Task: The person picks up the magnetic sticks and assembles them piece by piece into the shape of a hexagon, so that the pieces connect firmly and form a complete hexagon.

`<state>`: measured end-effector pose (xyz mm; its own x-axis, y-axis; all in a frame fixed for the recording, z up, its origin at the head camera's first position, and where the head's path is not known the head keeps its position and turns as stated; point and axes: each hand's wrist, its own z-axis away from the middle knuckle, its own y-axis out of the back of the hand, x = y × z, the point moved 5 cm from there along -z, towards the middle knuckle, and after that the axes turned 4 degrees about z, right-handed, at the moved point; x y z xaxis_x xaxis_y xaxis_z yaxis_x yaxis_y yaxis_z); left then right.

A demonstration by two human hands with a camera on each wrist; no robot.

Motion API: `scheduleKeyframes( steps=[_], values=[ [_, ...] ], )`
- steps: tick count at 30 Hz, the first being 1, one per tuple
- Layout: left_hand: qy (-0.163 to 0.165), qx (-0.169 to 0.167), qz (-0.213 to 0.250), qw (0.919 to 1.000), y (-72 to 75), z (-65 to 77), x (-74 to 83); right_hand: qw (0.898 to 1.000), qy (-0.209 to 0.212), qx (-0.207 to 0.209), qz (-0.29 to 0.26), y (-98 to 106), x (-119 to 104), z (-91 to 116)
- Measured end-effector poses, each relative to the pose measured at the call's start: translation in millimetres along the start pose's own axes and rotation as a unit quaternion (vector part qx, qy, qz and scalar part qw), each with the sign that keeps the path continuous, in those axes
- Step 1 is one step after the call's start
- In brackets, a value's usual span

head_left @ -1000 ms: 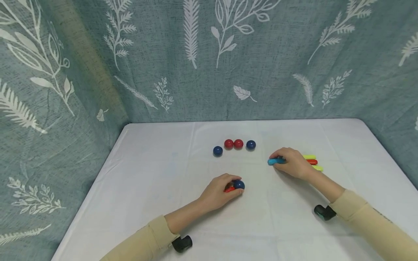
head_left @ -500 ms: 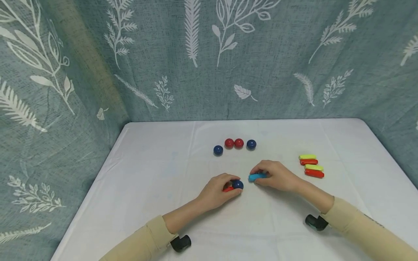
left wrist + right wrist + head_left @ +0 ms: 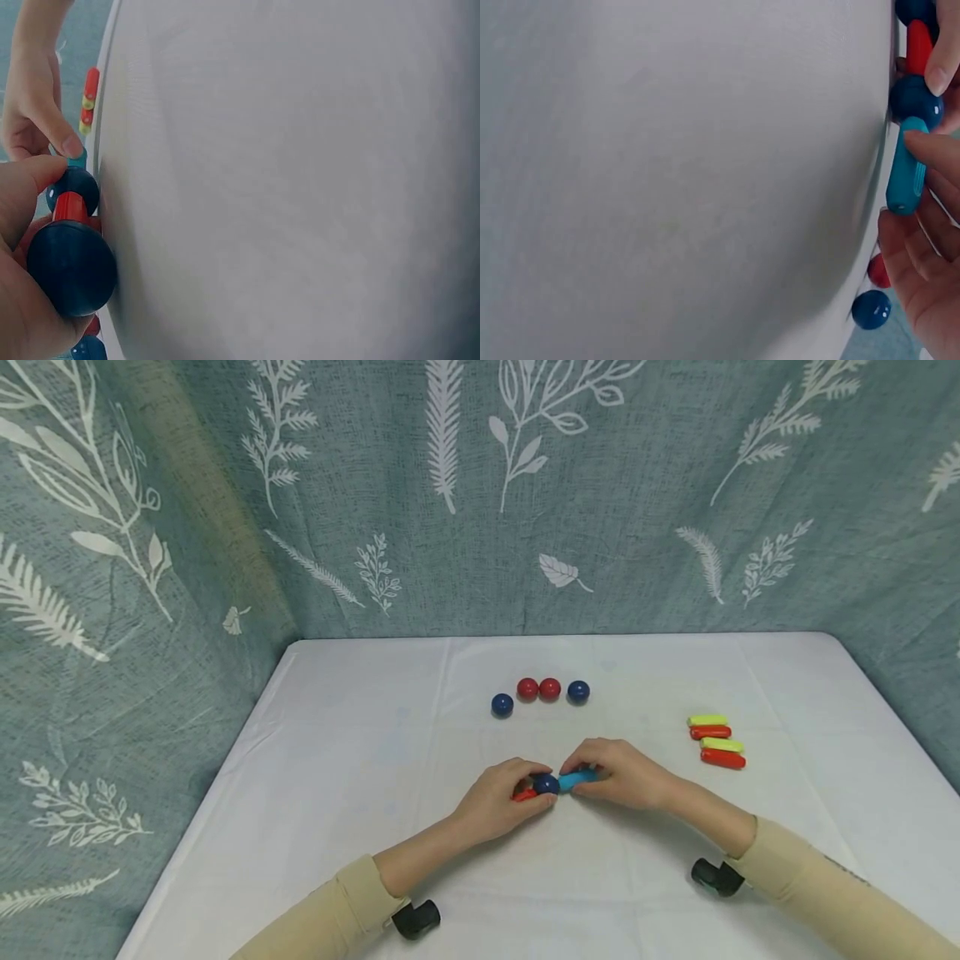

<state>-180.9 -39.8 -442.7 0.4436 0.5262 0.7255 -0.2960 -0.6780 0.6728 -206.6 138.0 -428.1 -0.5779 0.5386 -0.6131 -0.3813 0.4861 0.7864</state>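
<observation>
My left hand (image 3: 495,803) grips a short red rod (image 3: 71,208) that has a dark blue ball at each end. The nearer ball (image 3: 71,268) lies against the palm side in the left wrist view and is hidden in the head view. At the other end, thumb and fingertip are around the second blue ball (image 3: 546,785). My right hand (image 3: 630,777) pinches a light blue rod (image 3: 905,169) between thumb and fingers. One end of that rod meets the second ball, so the pieces form a line between the hands.
Behind the hands sit a blue ball (image 3: 502,705), two red balls (image 3: 527,690) and another blue ball (image 3: 578,692). To the right lie yellow rods (image 3: 722,744) and red rods (image 3: 723,759), stacked side by side. A patterned curtain (image 3: 480,568) borders the white-covered table (image 3: 360,718).
My right hand has carried the light blue rod from beside the other rods leftward and nearer, up to the blue ball. My left hand has hardly moved.
</observation>
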Motion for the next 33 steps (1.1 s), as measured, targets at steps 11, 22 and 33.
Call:
scheduleKeyframes(
  steps=[11, 22, 33],
  values=[
    [0.013, 0.008, -0.056, 0.9983, 2.0, -8.0, 9.8, 0.999, 0.007, 0.018, -0.050, -2, 1, -4],
    [0.026, -0.002, -0.062, 0.9977, -1.4, -8.7, 4.9, 0.968, -0.155, 0.196, -0.025, 37, 46, -33],
    [0.023, -0.004, -0.064, 0.9977, -1.9, -6.3, 2.8, 0.975, -0.167, 0.148, 0.023, 37, 62, -56]
  ],
)
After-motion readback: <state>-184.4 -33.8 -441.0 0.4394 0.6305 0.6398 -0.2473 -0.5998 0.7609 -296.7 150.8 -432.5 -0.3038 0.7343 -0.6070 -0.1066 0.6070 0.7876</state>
